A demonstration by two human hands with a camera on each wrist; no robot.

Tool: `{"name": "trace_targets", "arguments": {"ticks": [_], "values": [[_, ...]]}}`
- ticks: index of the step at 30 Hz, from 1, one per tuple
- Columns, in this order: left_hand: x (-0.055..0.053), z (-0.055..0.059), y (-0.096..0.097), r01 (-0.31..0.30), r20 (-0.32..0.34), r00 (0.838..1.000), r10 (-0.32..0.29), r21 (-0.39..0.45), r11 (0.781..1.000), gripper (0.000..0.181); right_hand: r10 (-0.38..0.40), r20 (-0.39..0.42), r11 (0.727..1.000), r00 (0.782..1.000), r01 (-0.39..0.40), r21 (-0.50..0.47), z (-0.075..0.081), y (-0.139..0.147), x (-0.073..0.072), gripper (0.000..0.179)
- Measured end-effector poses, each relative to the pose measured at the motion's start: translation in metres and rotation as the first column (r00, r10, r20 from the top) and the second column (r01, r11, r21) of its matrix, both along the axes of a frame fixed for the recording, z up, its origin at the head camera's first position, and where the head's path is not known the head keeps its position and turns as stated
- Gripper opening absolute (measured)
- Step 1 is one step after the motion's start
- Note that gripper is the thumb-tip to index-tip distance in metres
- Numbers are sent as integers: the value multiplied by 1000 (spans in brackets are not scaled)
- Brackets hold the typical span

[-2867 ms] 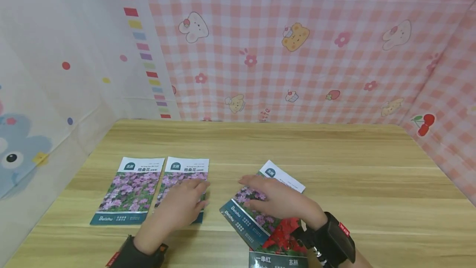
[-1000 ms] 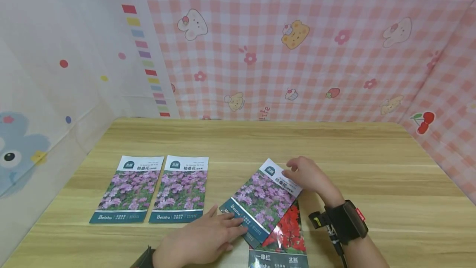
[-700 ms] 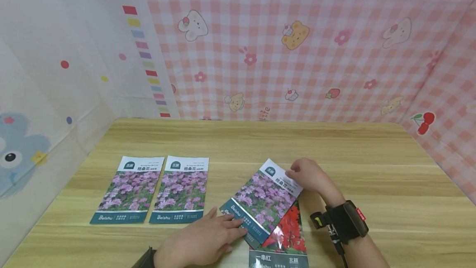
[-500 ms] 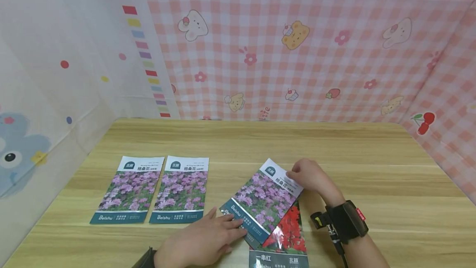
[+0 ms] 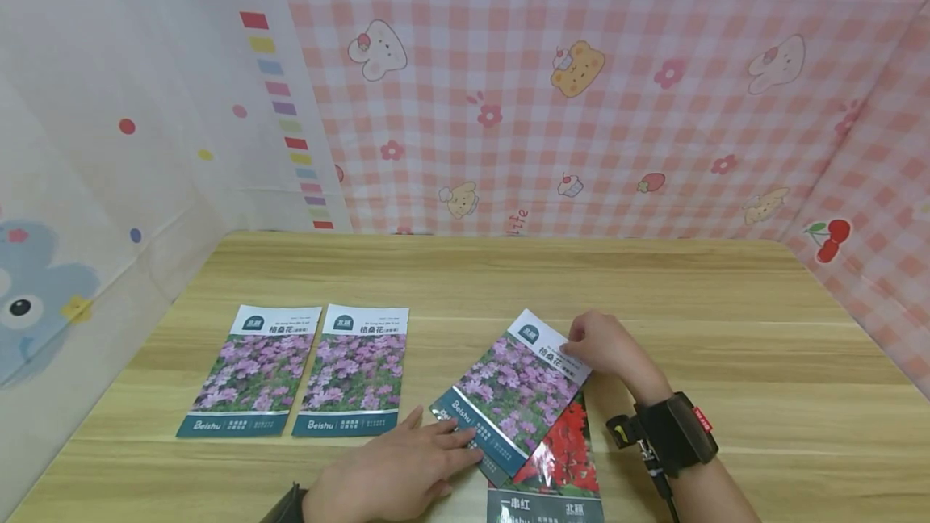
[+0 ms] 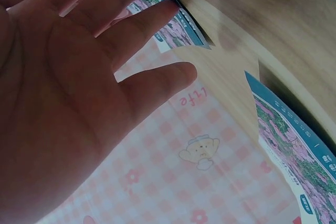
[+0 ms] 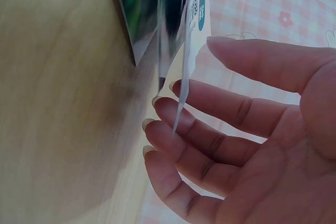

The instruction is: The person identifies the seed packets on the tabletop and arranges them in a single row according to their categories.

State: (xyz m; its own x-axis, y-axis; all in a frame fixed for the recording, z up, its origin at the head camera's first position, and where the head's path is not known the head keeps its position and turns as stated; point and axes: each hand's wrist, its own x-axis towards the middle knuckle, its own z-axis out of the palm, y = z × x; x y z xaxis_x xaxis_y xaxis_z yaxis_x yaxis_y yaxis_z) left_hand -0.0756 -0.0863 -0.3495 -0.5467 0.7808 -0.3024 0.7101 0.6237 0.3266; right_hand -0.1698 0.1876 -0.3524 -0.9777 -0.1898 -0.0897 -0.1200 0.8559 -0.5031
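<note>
Inspector: Pose of the right grip [image 5: 606, 345]?

Assessor: Reaching in from the right side, wrist bent, fingers curled. It is engaged, holding the upper right corner of the tilted purple-flower packet [image 5: 512, 386].

Inspector: And the left grip [image 5: 392, 466]?

Assessor: Released. Palm down, fingers extended and spread, the outermost well apart from the rest.

Inspector: Materials and shapes?

Assessor: The tilted packet is a thin, flat rectangle with smooth printing: white header, photographed blossoms, teal footer marked "Beishu". The red-flower packet [image 5: 563, 450] shows strong glare and a dark footer. The surface [image 5: 676, 289] carries wood grain running crosswise; behind it hangs lightly creased pink-checked cloth [image 5: 508, 71]. A black wristband [image 5: 679, 430] with a red tag sits on the right wrist.

Inspector: Position of the packet relative to each grip?

Assessor: It lies between the two, slanted, partly over the red-flower packet; a second packet [image 5: 496, 472] shows as a teal strip along its lower edge. In the right wrist view its corner sits between thumb and fingers. The left fingertips lie over the footer's lower left end. Well to the left, the leftmost packet [image 5: 250, 370] and its twin packet [image 5: 352, 370] lie side by side, upright to the viewer.
</note>
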Motion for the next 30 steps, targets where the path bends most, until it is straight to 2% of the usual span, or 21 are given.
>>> {"name": "trace_targets", "arguments": {"ticks": [14, 23, 30], "values": [[1, 1, 1, 8, -42, 999, -9, -16, 1000, 45, -13, 1, 1000, 1000, 13, -9, 2, 1, 0, 13], [1, 1, 2, 4, -20, 1000, -4, -18, 1000, 44, 8, -21, 997, 1000, -9, -71, 8, 1, 2, 12], [1, 1, 1, 6, -45, 999, -6, -2, 1000, 44, 24, -28, 990, 999, -27, -138, 9, 1, 1, 12]]}}
